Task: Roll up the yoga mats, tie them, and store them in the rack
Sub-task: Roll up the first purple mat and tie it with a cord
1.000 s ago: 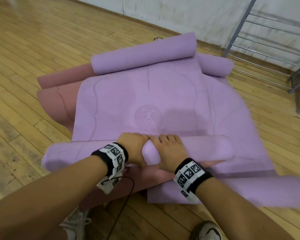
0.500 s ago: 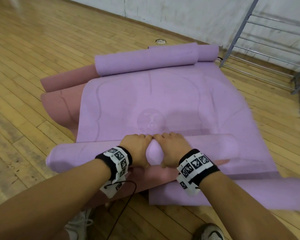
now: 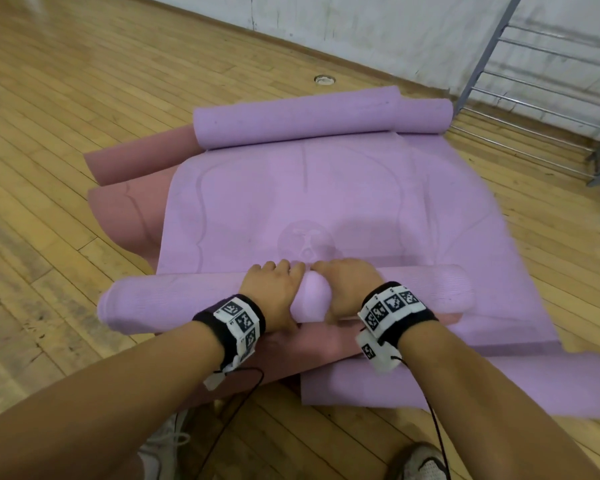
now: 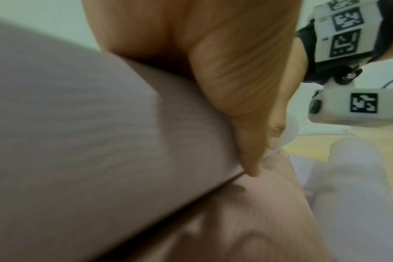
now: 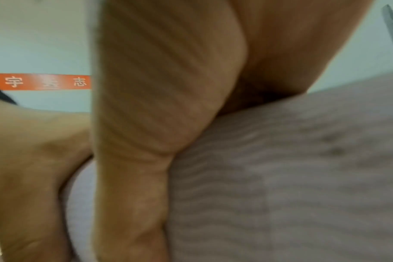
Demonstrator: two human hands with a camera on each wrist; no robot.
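A purple yoga mat (image 3: 326, 202) lies spread on the wooden floor, its near end wound into a roll (image 3: 174, 303) and its far end curled into another roll (image 3: 291, 123). My left hand (image 3: 274, 289) and right hand (image 3: 347, 285) sit side by side on the middle of the near roll, fingers curled over its top and thumbs down its near side. In the left wrist view my thumb (image 4: 247, 106) lies against the roll (image 4: 79, 124). The right wrist view shows the same grip on the roll (image 5: 303, 177).
A pink mat (image 3: 125, 213) lies under the purple one and sticks out on the left and beneath my wrists. Another purple mat (image 3: 465, 386) lies at the near right. A grey metal rack (image 3: 541, 98) stands against the wall, far right. My shoes (image 3: 420, 462) are at the bottom edge.
Both hands have pushed the near roll forward, so it now reaches the round logo printed on the mat. The roll has grown slightly thicker.
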